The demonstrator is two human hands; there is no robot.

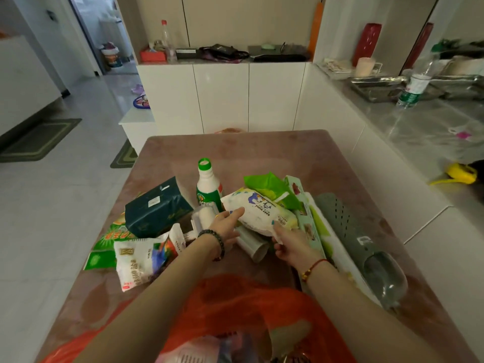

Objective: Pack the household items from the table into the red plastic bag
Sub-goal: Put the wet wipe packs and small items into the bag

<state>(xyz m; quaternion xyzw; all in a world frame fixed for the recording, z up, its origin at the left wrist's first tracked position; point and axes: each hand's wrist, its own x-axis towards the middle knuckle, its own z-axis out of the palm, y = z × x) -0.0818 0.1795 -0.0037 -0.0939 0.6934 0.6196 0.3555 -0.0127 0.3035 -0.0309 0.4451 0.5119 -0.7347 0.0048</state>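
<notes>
A white pack of baby wipes (258, 209) is held between my hands above the pile on the table. My left hand (226, 225) touches its left end with the fingers spread. My right hand (289, 246) grips its near right corner. The red plastic bag (235, 305) lies open at the table's near edge, with some items inside. Around the wipes lie a dark green tissue pack (154, 208), a green-capped white bottle (208, 186), a white food bag (142, 260), a green pouch (269, 187) and a white roll (252, 244).
A grey perforated mat (348, 231) and a flat green-white box (318, 226) lie at the right of the pink table (262, 150). A white counter (419, 132) with trays and a water bottle runs along the right. White cabinets stand behind the table.
</notes>
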